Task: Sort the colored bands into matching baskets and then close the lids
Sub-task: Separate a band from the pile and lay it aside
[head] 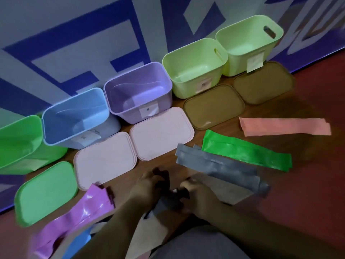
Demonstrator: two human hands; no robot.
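Sorting seems barely begun: the left hand [149,186] and right hand [197,199] both hold a dark band [170,201] in a closed grip at 6 o'clock, and next it needs carrying to whichever of the baskets [127,109] toward 12 matches.

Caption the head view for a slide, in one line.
The left hand and right hand grip a dark band before five open baskets; lids and coloured bands lie loose.
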